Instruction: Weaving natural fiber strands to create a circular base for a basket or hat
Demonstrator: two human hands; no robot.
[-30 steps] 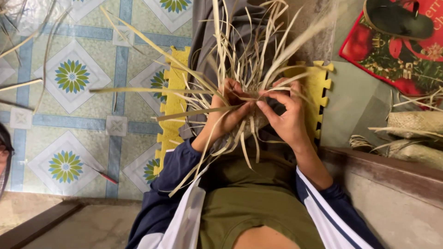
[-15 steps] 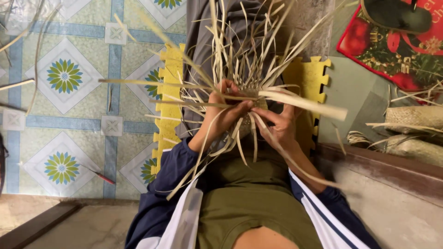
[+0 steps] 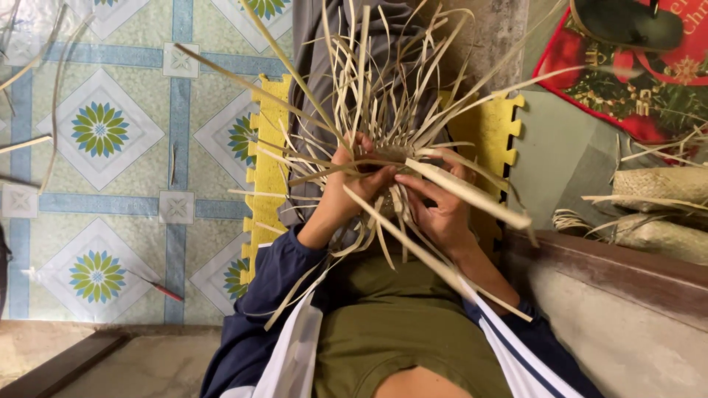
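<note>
The woven piece [image 3: 394, 158] sits in the lap, over a yellow foam mat [image 3: 490, 129]. Only its small middle looks woven; many loose strips [image 3: 369, 66] stick out, too many to count. Left hand [image 3: 354, 184] and right hand [image 3: 442, 210], both grips closed on strips. One red-handled tool [image 3: 158, 286] lies on the floor [image 3: 103, 191].

Two hands, left [image 3: 352, 188] and right [image 3: 441, 210], on one weave [image 3: 391, 158]; its loose strips too many to count. One yellow mat [image 3: 269, 147] under the weave. Left of the mat: one red-handled tool [image 3: 156, 287]. Right of it: one red cloth [image 3: 634, 81], one sandal [image 3: 627, 22], two woven pieces [image 3: 660, 188].
</note>
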